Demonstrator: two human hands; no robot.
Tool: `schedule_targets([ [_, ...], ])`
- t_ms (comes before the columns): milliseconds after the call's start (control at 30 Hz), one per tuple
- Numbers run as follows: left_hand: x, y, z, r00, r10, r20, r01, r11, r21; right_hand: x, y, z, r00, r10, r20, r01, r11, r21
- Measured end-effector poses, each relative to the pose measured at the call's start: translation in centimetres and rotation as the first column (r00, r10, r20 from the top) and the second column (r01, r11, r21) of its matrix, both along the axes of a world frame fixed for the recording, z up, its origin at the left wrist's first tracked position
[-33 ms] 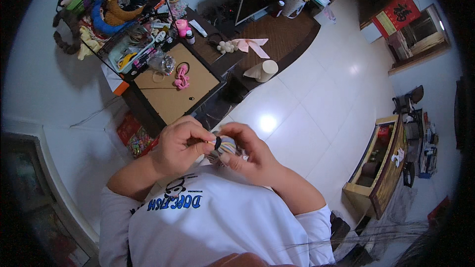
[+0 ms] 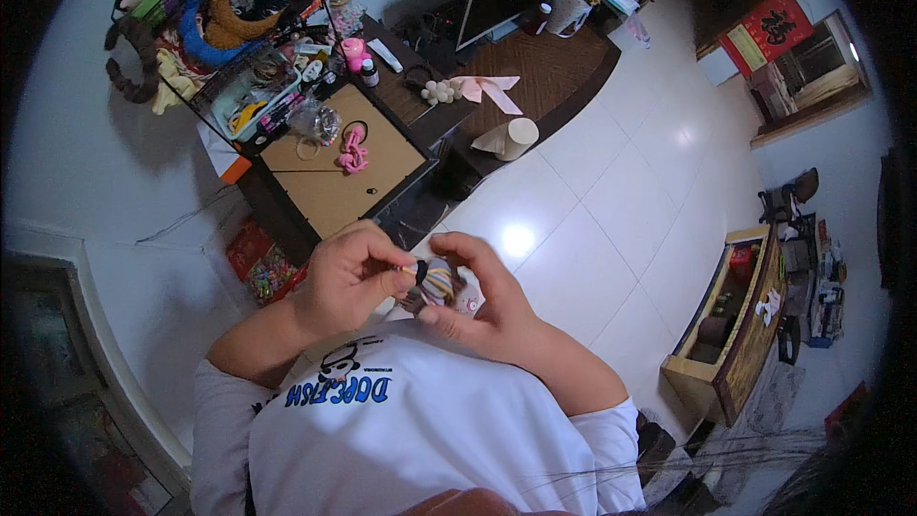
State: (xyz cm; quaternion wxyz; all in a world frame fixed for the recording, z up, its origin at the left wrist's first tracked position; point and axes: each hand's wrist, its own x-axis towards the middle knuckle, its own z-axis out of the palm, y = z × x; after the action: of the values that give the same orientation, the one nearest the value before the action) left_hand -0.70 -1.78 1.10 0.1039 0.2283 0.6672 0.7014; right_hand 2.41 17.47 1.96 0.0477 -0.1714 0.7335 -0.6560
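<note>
In front of my chest I hold a small striped bundle of soft bands (image 2: 438,281) in yellow, white, grey and other colours. A black band (image 2: 421,272) circles its left end. My left hand (image 2: 346,275) is closed, thumb and forefinger pinching that end beside the black band. Around the bundle's right side curls my right hand (image 2: 495,301), with its thumb against the lower part and its forefinger arched above. Its other fingers are partly hidden behind the bundle.
Beyond my hands is a brown board with a black frame (image 2: 315,193), bearing a pink looped tie (image 2: 353,149) and a small black ring (image 2: 372,191). A paper roll (image 2: 517,139) and a pale pink bow (image 2: 489,91) lie on the dark desk (image 2: 573,57). An open wooden drawer unit (image 2: 726,325) stands right.
My right hand's thumb and forefinger have spread slightly wider around the bundle, showing more of its stripes. My left hand keeps its pinch in nearly the same place.
</note>
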Motion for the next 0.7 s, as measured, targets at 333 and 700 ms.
schedule_targets([
  [333,-0.8,0.6,1.6,0.987,-0.120,-0.104,0.102,0.981,-0.162,0.7,-0.1,-0.6,0.991,-0.130,-0.033,0.133,0.984,0.118],
  [700,0.2,1.1,0.8,0.681,-0.106,-0.725,-0.170,0.940,-0.297,1.5,-0.8,-0.7,0.986,-0.108,0.128,0.091,0.987,0.129],
])
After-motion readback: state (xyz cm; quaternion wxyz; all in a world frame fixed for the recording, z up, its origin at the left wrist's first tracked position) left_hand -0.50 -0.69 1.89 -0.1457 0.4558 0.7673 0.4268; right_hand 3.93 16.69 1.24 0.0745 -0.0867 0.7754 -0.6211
